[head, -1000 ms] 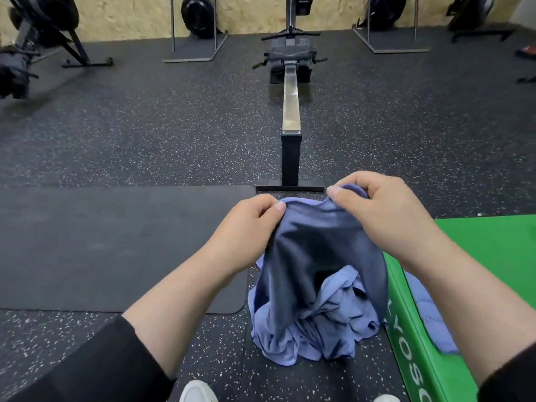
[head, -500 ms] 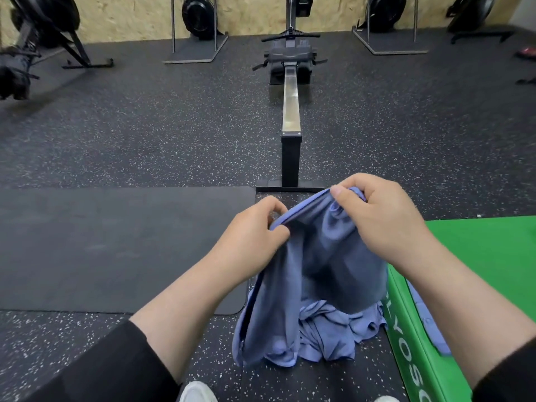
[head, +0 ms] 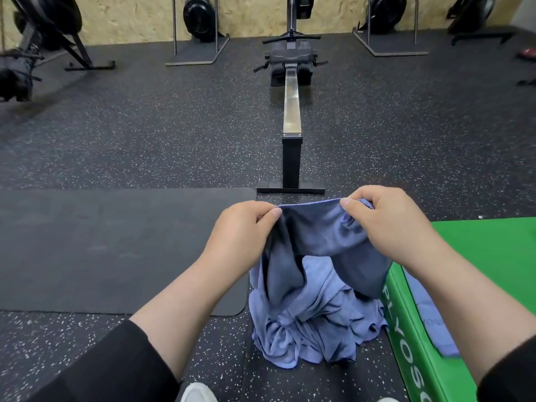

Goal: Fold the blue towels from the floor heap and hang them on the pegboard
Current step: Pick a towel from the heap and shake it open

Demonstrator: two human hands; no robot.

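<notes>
Blue towel (head: 324, 236) stretched between both hands, left hand (head: 240, 230) and right hand (head: 388, 224) pinching its top edge above the floor heap (head: 313, 323) at six o'clock.

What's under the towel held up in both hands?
Beneath the held towel lies the heap of blue towels on the speckled floor. The heap's back part is covered by the towel.

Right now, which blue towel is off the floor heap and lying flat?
The towel on the green box, at the right. It lies flat there. The held towel hangs between both hands, and the rest sit crumpled in the floor heap.
</notes>
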